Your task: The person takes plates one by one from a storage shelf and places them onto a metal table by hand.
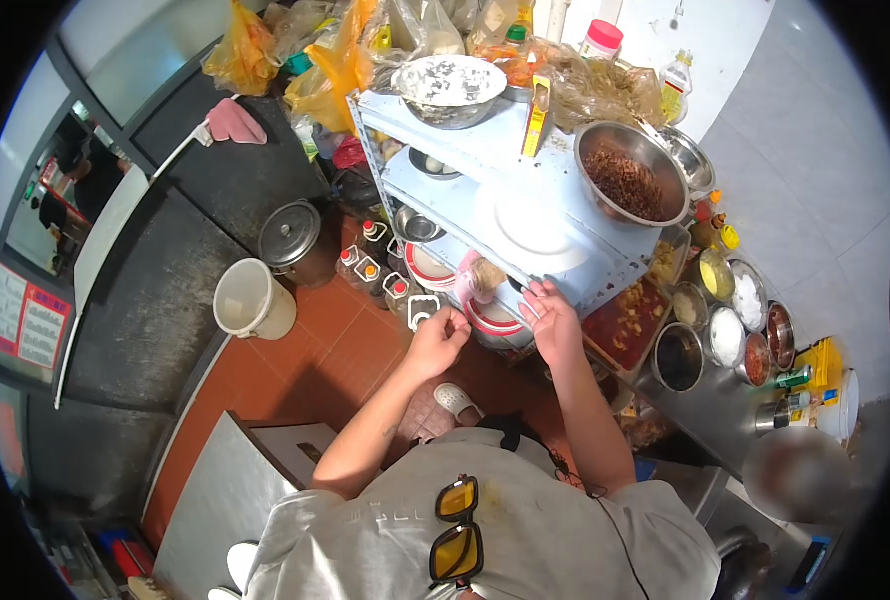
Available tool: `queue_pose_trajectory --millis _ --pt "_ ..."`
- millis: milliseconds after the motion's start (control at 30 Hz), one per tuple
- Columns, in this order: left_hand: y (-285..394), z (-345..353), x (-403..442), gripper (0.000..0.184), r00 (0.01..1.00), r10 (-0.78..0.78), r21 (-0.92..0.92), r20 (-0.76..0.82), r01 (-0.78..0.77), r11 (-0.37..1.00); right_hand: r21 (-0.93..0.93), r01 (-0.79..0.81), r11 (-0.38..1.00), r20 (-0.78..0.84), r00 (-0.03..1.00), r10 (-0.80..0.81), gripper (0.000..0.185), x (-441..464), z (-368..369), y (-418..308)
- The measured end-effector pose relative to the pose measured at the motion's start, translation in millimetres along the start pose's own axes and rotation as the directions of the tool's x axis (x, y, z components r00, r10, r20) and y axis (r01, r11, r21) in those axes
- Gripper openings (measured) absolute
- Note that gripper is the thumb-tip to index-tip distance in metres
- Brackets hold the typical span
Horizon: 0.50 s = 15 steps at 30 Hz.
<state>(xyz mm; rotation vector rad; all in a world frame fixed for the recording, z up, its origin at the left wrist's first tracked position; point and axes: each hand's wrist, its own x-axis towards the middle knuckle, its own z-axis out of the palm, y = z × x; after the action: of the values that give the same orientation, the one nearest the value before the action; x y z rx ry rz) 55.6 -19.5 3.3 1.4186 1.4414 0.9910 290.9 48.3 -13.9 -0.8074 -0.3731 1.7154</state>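
Note:
My left hand [440, 342] is in front of the shelf rack, its fingers curled closed; whether anything is in them is hidden. My right hand [553, 320] is raised at the rack's front edge with fingers apart, palm partly turned up. A small dark patch shows by its fingertips, too small to name. Between and beyond both hands is a pink bag-like item with something brown in it [483, 278]. Stacked red-rimmed plates [428, 265] lie on a lower level. On the top shelf in front of me lies a white plate [535, 232].
The pale blue rack [495, 160] carries a floury bowl [450, 85], a yellow box [537, 118] and a steel bowl of brown food [630, 172]. Jugs [370, 270], a white bucket [255, 300] and a lidded pot [293, 240] stand left. Seasoning bowls [725, 335] line the right counter.

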Motion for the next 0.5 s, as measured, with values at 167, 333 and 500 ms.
queue_pose_trajectory --millis 167,333,500 --pt "-6.6 15.2 46.4 0.011 0.998 0.023 -0.103 0.056 -0.017 0.995 0.056 -0.026 0.998 -0.018 0.999 0.027 0.051 13.0 -2.4 -6.2" --pt "-3.2 27.0 73.9 0.013 0.997 0.059 -0.115 0.054 -0.053 0.992 0.197 -0.095 0.976 0.02 0.995 0.093 0.054 8.5 6.7 -14.3" --pt "-5.0 38.3 108.2 0.022 0.997 0.073 -0.232 -0.031 -0.078 0.97 0.3 -0.166 0.939 0.07 0.986 0.152 0.056 16.2 4.4 -15.1"
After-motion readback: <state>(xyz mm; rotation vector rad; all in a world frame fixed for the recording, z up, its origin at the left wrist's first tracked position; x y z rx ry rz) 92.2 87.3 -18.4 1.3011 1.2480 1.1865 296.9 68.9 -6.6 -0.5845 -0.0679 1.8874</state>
